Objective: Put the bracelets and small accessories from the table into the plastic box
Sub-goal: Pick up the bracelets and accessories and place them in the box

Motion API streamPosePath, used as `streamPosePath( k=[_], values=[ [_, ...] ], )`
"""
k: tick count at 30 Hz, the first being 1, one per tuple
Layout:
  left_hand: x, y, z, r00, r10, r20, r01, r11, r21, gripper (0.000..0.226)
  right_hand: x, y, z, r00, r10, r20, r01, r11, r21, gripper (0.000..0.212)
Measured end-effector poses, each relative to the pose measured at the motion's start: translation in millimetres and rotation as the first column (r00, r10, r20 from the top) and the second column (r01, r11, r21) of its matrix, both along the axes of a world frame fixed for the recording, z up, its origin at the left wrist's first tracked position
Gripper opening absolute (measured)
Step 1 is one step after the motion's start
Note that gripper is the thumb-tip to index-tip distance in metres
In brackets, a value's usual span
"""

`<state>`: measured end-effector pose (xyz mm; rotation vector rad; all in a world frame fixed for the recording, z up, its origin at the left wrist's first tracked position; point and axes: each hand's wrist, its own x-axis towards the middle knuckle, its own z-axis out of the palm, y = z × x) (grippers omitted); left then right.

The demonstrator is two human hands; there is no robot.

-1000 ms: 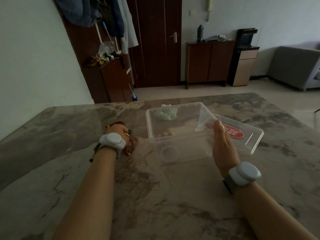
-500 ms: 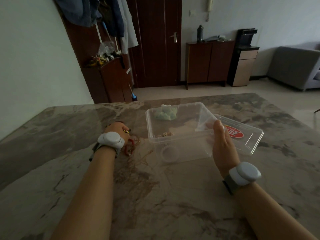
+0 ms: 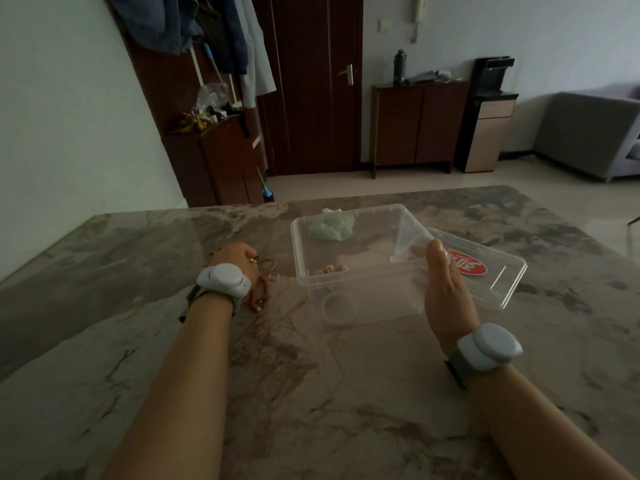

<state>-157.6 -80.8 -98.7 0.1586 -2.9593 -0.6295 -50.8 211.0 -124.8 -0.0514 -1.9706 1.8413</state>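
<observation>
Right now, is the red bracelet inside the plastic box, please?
No, the red bracelet lies on the table, left of the plastic box.

A lived-in home, seen from where I sit at a brown-veined marble tabletop (image 3: 311, 393) in an open living and dining room. Ahead, across a pale tiled floor (image 3: 381, 185), stands a dark wooden door (image 3: 311, 81) with a lever handle. To its right is a low dark wood cabinet (image 3: 415, 123) with a water bottle (image 3: 399, 66) on top, then a water dispenser (image 3: 488, 112), then the end of a grey sofa (image 3: 588, 133). On the left, clothes (image 3: 194, 22) hang above a side cabinet (image 3: 214, 157) cluttered with small household items. An intercom handset (image 3: 419, 8) hangs on the white wall.
</observation>
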Motion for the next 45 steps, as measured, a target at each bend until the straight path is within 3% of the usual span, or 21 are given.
streamPosePath(
  k=[9,15,21,27,31,33,35,45],
  values=[
    [2.2,0.7,4.8,1.0,-0.01,0.022,0.012,0.998,-0.061,0.03,-0.7,0.5,-0.5,1.0,-0.003,-0.008,0.003,1.0,0.0,0.099],
    [6.0,-0.8,4.6,1.0,-0.008,0.016,0.008,1.0,-0.02,0.025,-1.2,0.5,-0.8,1.0,0.003,-0.004,-0.003,1.0,0.014,0.098],
    [8.0,3.6,6.6,0.996,0.017,-0.089,-0.001,0.983,0.186,0.022,-1.3,0.1,-0.6,1.0,-0.004,-0.011,0.004,1.0,0.004,0.098],
    [15.6,25.7,32.4,0.936,0.116,-0.332,0.055,0.885,0.463,0.023,-0.7,0.7,-1.3,1.0,0.002,-0.001,-0.002,1.0,0.001,0.093],
    [36.9,50.4,64.1,0.747,0.169,-0.643,0.214,0.854,0.474,0.016,1.3,0.0,1.0,1.0,-0.018,-0.006,0.019,0.999,0.026,0.077],
    [46.4,60.3,76.8,0.689,0.116,-0.715,0.3,0.853,0.428,0.009,1.8,-0.6,1.9,1.0,-0.024,-0.014,0.025,0.999,0.034,0.073],
    [52.8,69.5,84.6,0.695,0.026,-0.718,0.384,0.831,0.403,0.004,1.4,-0.9,1.4,1.0,-0.023,-0.007,0.023,0.999,0.029,0.075],
    [72.3,115.0,79.1,0.731,-0.358,-0.58,0.579,0.776,0.251,0.008,3.5,-0.7,2.2,1.0,-0.027,-0.004,0.027,0.999,0.044,0.075]
  ],
)
